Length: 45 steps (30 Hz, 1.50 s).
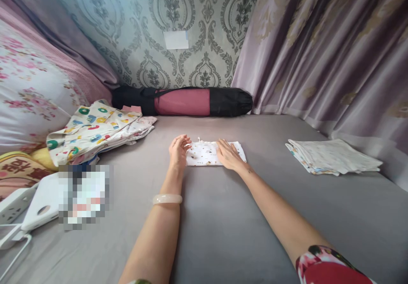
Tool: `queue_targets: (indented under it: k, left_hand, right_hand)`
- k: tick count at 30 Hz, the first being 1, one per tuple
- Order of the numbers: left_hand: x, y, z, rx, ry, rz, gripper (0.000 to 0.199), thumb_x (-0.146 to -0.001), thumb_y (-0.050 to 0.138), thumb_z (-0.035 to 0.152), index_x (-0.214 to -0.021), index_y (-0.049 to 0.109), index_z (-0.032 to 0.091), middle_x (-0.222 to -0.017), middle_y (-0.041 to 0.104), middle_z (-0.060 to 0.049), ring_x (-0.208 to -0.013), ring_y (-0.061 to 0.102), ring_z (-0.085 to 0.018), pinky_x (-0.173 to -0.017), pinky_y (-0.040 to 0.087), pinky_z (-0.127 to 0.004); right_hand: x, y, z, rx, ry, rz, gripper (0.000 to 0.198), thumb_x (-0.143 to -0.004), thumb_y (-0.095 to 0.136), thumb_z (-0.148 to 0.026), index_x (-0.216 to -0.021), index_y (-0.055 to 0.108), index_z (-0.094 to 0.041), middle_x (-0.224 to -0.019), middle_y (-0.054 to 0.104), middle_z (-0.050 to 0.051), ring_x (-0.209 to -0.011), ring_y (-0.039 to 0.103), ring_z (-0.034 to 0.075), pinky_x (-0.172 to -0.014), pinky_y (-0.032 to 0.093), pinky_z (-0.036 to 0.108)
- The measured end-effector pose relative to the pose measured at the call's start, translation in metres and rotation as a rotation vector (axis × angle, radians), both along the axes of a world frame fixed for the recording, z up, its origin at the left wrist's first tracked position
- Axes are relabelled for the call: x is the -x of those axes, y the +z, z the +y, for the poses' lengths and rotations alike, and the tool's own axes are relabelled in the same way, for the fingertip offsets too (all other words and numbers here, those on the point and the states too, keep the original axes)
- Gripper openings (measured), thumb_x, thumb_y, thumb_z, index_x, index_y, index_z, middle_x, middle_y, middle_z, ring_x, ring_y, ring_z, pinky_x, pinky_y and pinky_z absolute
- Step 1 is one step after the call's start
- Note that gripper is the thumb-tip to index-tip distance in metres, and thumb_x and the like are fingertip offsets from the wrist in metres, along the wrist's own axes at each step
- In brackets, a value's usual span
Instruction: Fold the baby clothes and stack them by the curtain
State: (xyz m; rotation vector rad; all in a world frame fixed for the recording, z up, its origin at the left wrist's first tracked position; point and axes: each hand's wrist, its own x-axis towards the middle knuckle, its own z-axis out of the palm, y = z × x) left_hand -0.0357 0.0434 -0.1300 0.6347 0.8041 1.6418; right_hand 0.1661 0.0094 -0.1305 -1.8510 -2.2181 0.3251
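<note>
A small piece of white fabric [204,153] with a tiny printed pattern lies folded into a flat rectangle on the grey sheet in front of me. What kind of garment or cloth it is cannot be made out. My right hand [230,154] rests flat over its right part, fingers stretched out. At its left edge stands my left hand [179,149], palm turned inward and fingers loosely curved, with nothing visible gripped in them. A short white string or tab sticks up from the far edge of the fabric.
A stack of folded cloths [334,156] lies to the right. Patterned clothes [102,126] are piled at left, near a white box-shaped device [47,199] and a power strip [15,205]. A black and dark-pink rolled bag [183,102] lies along the wall.
</note>
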Motion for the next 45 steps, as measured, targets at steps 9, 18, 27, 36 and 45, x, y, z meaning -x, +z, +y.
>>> queue_targets:
  k: [9, 18, 27, 36, 45]
  left_hand:
    - [-0.008, 0.004, -0.009, -0.079, 0.013, 0.120, 0.020, -0.069, 0.072, 0.029, -0.081, 0.066, 0.015, -0.075, 0.065, -0.004, -0.068, 0.062, -0.014, -0.062, 0.048, -0.025]
    - [-0.030, 0.000, -0.017, -0.117, -0.011, 0.522, 0.006, -0.078, 0.064, 0.020, -0.080, 0.069, 0.019, -0.079, 0.067, -0.005, -0.075, 0.061, -0.017, -0.070, 0.046, -0.026]
    - [-0.043, -0.014, -0.026, -0.293, -0.083, 0.935, 0.016, -0.072, 0.070, 0.016, -0.086, 0.068, 0.024, -0.112, 0.067, -0.010, -0.127, 0.046, -0.031, -0.116, 0.012, -0.044]
    - [-0.046, -0.030, -0.023, -0.217, -0.052, 1.113, 0.036, -0.078, 0.066, 0.035, -0.111, 0.065, 0.020, -0.139, 0.053, -0.015, -0.141, 0.028, -0.035, -0.118, -0.002, -0.048]
    - [-0.045, -0.025, -0.023, -0.216, -0.016, 1.180, 0.033, -0.080, 0.063, 0.035, -0.110, 0.066, 0.020, -0.134, 0.056, -0.015, -0.139, 0.032, -0.035, -0.118, 0.000, -0.048]
  right_hand:
    - [0.003, -0.014, -0.009, -0.092, -0.022, -0.114, 0.058, -0.099, 0.017, -0.034, -0.147, 0.035, -0.008, -0.155, 0.032, 0.009, -0.146, 0.019, 0.020, -0.119, 0.008, 0.040]
    - [0.000, -0.008, -0.011, -0.070, -0.015, -0.088, 0.059, -0.099, 0.014, -0.036, -0.149, 0.031, -0.009, -0.156, 0.028, 0.009, -0.146, 0.019, 0.019, -0.119, 0.009, 0.039]
    - [-0.013, -0.007, -0.007, -0.166, -0.177, -0.195, 0.057, -0.098, 0.021, -0.032, -0.146, 0.036, -0.006, -0.155, 0.030, 0.013, -0.144, 0.021, 0.024, -0.118, 0.008, 0.047]
    - [-0.017, -0.015, -0.006, -0.057, -0.208, -0.231, 0.061, -0.098, 0.018, -0.037, -0.149, 0.030, -0.005, -0.157, 0.026, 0.014, -0.145, 0.021, 0.026, -0.117, 0.011, 0.047]
    - [-0.022, -0.011, -0.005, -0.042, -0.226, -0.208, 0.061, -0.098, 0.017, -0.037, -0.148, 0.031, -0.005, -0.156, 0.027, 0.014, -0.145, 0.020, 0.025, -0.117, 0.009, 0.049]
